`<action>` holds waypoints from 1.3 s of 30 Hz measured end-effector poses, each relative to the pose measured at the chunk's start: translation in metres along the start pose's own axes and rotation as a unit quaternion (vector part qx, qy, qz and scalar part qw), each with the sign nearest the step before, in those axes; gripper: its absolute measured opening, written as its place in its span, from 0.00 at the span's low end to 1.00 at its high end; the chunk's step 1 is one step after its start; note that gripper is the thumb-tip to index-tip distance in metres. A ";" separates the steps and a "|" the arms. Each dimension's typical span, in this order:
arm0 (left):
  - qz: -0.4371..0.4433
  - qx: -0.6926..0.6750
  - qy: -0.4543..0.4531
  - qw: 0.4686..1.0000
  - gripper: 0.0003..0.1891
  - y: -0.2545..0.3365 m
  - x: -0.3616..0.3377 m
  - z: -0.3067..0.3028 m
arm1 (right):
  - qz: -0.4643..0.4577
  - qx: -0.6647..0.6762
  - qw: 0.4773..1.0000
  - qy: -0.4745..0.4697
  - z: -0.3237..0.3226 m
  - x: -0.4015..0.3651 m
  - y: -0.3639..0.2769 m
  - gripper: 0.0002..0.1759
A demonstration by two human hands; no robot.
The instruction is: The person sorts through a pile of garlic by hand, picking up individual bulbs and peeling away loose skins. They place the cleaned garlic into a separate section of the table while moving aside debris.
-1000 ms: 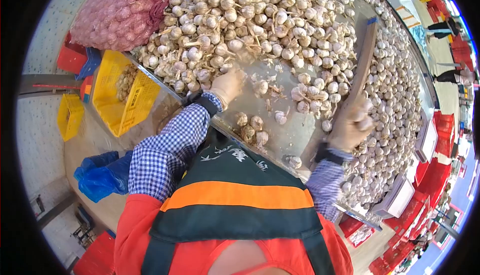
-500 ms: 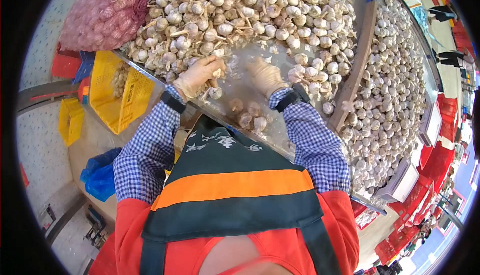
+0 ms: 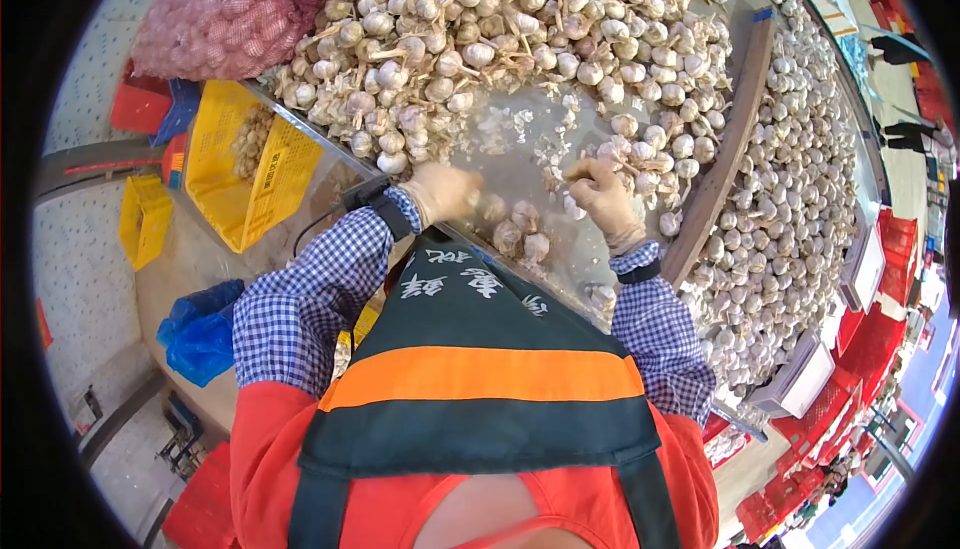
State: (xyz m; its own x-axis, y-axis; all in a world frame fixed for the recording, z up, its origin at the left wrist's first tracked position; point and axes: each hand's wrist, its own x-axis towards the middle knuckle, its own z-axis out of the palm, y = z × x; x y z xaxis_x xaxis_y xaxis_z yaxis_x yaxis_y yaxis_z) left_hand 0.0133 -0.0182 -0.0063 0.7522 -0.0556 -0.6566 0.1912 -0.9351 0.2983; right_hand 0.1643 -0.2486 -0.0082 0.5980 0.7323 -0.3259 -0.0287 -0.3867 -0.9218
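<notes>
My left hand (image 3: 445, 192), gloved, is low over the metal table by its near edge. Motion smears its fingertips, and what they hold, if anything, does not show. A few brownish garlic bulbs (image 3: 536, 247) lie just right of it. My right hand (image 3: 608, 207), also gloved, has its fingers curled together above the tabletop; whatever may be in them is hidden. Close under its fingers is a whitish piece (image 3: 573, 207), too small to name surely. Loose garlic skins (image 3: 552, 154) are scattered between the hands and the big heap of garlic bulbs (image 3: 480, 54).
A wooden bar (image 3: 728, 144) divides the table, with more garlic bulbs (image 3: 790, 189) beyond it. At the left are a pink mesh sack (image 3: 235, 19), a yellow crate (image 3: 275, 184) and a blue plastic bag (image 3: 205, 334). Red crates (image 3: 880, 319) stand at the far right.
My left hand has moved away from the heap to the near edge, right and down. My right hand has shifted right and nearer to me. The view has also shifted slightly.
</notes>
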 end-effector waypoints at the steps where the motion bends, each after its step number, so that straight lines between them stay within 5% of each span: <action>1: 0.041 -0.030 -0.018 0.999 0.27 0.006 -0.007 -0.001 | 0.036 0.003 0.999 -0.022 0.007 0.008 -0.002 0.14; 2: 0.106 -0.036 0.037 0.993 0.28 0.004 -0.008 0.013 | 0.030 0.004 0.999 -0.027 0.016 0.020 -0.006 0.14; 5: 0.096 -0.096 0.055 0.989 0.27 0.014 -0.012 0.010 | -0.043 -0.135 0.990 -0.004 0.050 0.063 -0.034 0.21; 8: 0.003 -0.123 0.154 0.980 0.23 0.003 -0.006 0.017 | -0.058 -0.189 0.980 -0.029 0.094 0.118 -0.051 0.25; 10: -0.093 -0.156 0.435 0.882 0.18 -0.010 -0.014 0.007 | -0.053 -0.219 0.973 -0.040 0.109 0.135 -0.052 0.27; 12: -0.166 -0.120 0.434 0.877 0.15 -0.027 -0.023 -0.012 | -0.023 -0.343 0.935 -0.088 0.118 0.140 -0.052 0.27; 14: -0.246 -0.037 0.385 0.889 0.15 -0.038 -0.032 -0.028 | -0.015 -0.307 0.946 -0.105 0.114 0.130 -0.050 0.24; 18: -0.203 0.028 0.299 0.932 0.23 -0.069 -0.008 -0.015 | -0.040 -0.319 0.939 -0.118 0.100 0.094 -0.029 0.25; 21: -0.198 -0.018 0.274 0.941 0.19 -0.055 -0.012 -0.033 | -0.029 -0.342 0.918 -0.197 0.078 0.061 -0.030 0.33; 24: -0.188 -0.020 0.253 0.949 0.17 -0.046 -0.026 -0.047 | -0.001 -0.351 0.921 -0.166 0.061 0.047 -0.032 0.34; 25: -0.124 -0.355 0.231 0.897 0.18 -0.047 -0.026 -0.044 | 0.019 -0.337 0.931 -0.137 0.056 0.043 -0.055 0.33; 26: -0.046 -0.648 0.181 0.739 0.21 -0.048 -0.027 -0.040 | 0.020 -0.337 0.932 -0.135 0.055 0.041 -0.060 0.33; 27: 0.021 -0.795 0.118 0.595 0.23 -0.050 -0.029 -0.034 | -0.005 -0.222 0.971 -0.091 0.054 0.039 -0.064 0.32; 28: 0.021 -0.793 0.118 0.597 0.23 -0.047 -0.028 -0.029 | -0.031 -0.103 0.993 -0.045 0.055 0.040 -0.066 0.31; 30: 0.074 -0.863 0.035 0.499 0.24 -0.038 -0.023 -0.023 | -0.044 -0.008 0.998 -0.052 0.066 0.045 -0.067 0.31; 33: 0.010 -0.836 0.086 0.542 0.24 -0.016 -0.006 -0.014 | -0.168 -0.047 0.984 -0.029 0.080 0.042 -0.070 0.32; 38: -0.048 -0.745 0.096 0.658 0.25 -0.005 -0.005 -0.003 | -0.103 -0.036 0.993 -0.038 0.073 0.021 -0.048 0.30; 39: -0.001 -0.780 0.097 0.618 0.26 0.002 -0.007 -0.003 | -0.008 0.121 0.992 -0.044 0.066 0.012 -0.046 0.29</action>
State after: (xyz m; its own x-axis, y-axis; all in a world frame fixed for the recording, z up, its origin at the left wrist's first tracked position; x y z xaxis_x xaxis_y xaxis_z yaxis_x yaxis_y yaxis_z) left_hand 0.0102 -0.0187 0.0017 0.7831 0.1294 -0.6083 0.4538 0.5500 0.7012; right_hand 0.1197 -0.1849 0.0169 0.5286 0.7868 -0.3187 -0.2176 -0.2373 -0.9468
